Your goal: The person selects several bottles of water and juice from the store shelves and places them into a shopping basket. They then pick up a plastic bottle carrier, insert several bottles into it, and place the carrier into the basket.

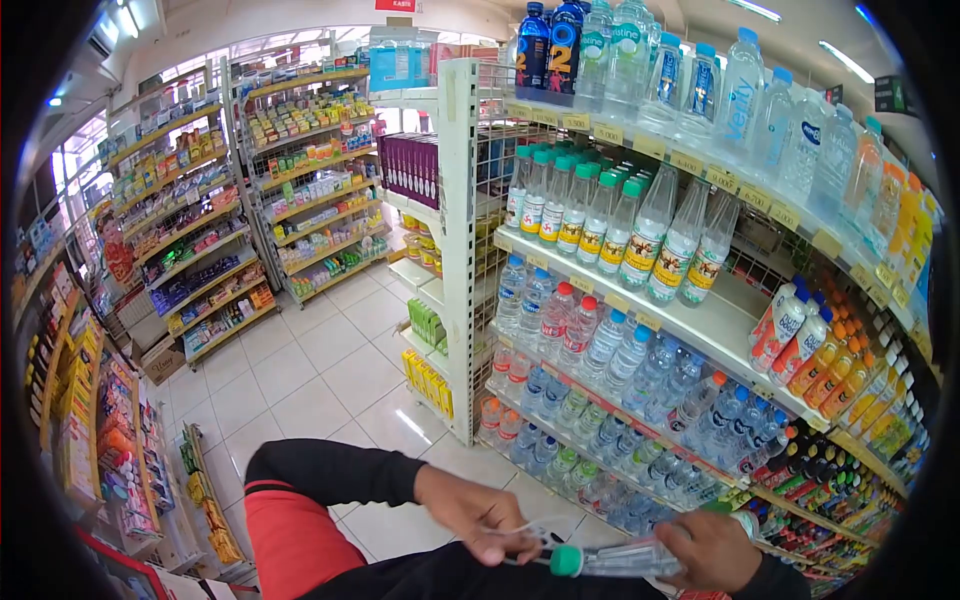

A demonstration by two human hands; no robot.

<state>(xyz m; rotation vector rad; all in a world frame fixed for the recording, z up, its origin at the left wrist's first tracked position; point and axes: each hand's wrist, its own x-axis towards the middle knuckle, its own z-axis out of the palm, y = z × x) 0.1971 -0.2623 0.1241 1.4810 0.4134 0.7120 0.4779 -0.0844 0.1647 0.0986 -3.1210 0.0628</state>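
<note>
A clear plastic bottle with a green cap [567, 561] lies nearly level at the bottom of the view, its cap toward the left. My right hand [715, 550] is wrapped round the bottle's body. My left hand [485, 525] is closed in a pinch just left of the cap. From its fingers a thin whitish strip [550, 521] curves over toward the bottle; its exact kind does not show. In front of my hands, similar green-capped bottles [600, 225] with yellow and white labels stand in rows on the rack's second shelf.
A white rack [459, 250] with water and drink bottles rises in front and to the right. Red-labelled white bottles [785, 325] stand at its right. Purple boxes [408, 168] and yellow packs [427, 383] sit beyond its end post. Shelves of small goods [310, 170] line the left, across the tiled floor [290, 375].
</note>
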